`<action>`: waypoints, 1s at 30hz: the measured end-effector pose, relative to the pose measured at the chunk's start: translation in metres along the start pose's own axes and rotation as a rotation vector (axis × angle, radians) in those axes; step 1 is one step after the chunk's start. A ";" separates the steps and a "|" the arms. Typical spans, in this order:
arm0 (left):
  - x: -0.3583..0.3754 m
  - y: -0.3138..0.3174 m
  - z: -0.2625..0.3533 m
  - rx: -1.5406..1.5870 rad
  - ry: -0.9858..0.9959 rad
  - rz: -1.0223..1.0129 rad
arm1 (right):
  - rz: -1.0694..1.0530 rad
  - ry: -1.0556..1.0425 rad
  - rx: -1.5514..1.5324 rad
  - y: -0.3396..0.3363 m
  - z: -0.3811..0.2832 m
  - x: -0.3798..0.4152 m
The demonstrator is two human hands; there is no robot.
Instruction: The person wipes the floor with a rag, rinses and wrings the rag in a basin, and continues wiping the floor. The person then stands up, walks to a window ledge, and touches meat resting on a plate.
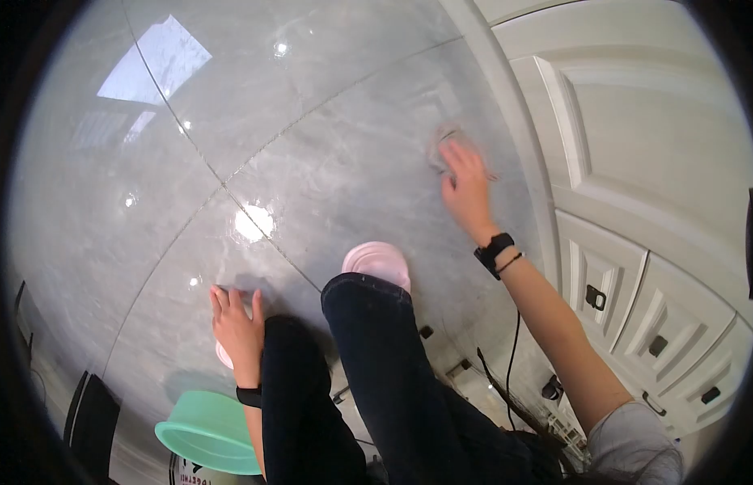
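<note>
My right hand presses a crumpled pinkish-grey cloth against the glossy grey tiled floor, close to the white cabinet base. Its fingers lie over the cloth, and the edges look slightly smeared by motion. Beside my left knee, my left hand rests its fingertips on the floor with thumb and fingers apart, holding nothing. A pink slipper shows in front of my right knee. Part of another pink slipper peeks out by my left hand. A green plastic basin stands just behind my left forearm.
White panelled cabinets with dark handles line the right side. A black cable runs along the floor behind my right arm. At the lower left are a dark upright panel and a lettered container partly under the basin.
</note>
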State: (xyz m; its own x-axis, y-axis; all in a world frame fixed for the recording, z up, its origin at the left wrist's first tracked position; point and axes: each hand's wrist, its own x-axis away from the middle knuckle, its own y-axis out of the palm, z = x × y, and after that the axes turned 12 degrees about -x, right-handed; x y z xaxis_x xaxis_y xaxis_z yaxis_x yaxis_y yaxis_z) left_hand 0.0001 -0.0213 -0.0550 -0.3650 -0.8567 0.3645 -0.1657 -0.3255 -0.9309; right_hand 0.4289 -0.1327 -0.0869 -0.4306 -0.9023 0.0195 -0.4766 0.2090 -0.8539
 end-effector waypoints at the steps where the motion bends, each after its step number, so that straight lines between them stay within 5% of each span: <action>1: -0.001 0.001 0.000 0.004 0.003 0.017 | -0.070 -0.044 -0.037 -0.002 -0.006 0.000; 4: 0.003 0.002 -0.002 0.011 0.003 0.037 | -0.087 -0.079 -0.040 -0.014 0.001 0.002; 7: 0.003 0.000 -0.001 0.013 -0.002 0.031 | 0.150 0.185 -0.065 -0.012 0.020 -0.006; 10: 0.002 0.000 -0.002 0.017 -0.005 0.036 | 0.142 0.117 0.107 -0.003 0.016 0.002; 16: 0.003 -0.001 -0.004 0.065 -0.039 0.021 | -0.295 -0.218 0.058 -0.020 0.001 0.028; 19: 0.004 -0.003 -0.005 0.083 -0.058 0.007 | -0.251 -0.167 -0.003 -0.027 0.033 0.013; 21: 0.004 -0.003 -0.004 0.073 -0.062 0.003 | 0.022 0.105 0.013 -0.026 0.046 -0.012; 23: 0.002 0.000 -0.004 0.049 -0.047 0.042 | 0.263 0.104 0.125 -0.020 0.083 -0.039; 30: 0.004 0.004 -0.006 -0.002 -0.022 0.080 | 0.303 0.224 0.227 0.030 0.031 -0.075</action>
State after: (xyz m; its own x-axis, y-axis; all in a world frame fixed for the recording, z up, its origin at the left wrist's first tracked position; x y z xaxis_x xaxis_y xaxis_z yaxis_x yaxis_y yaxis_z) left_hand -0.0079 -0.0235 -0.0573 -0.3570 -0.8884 0.2888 -0.1391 -0.2552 -0.9568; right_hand 0.4709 -0.0702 -0.1298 -0.6923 -0.7039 -0.1588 -0.1333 0.3411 -0.9305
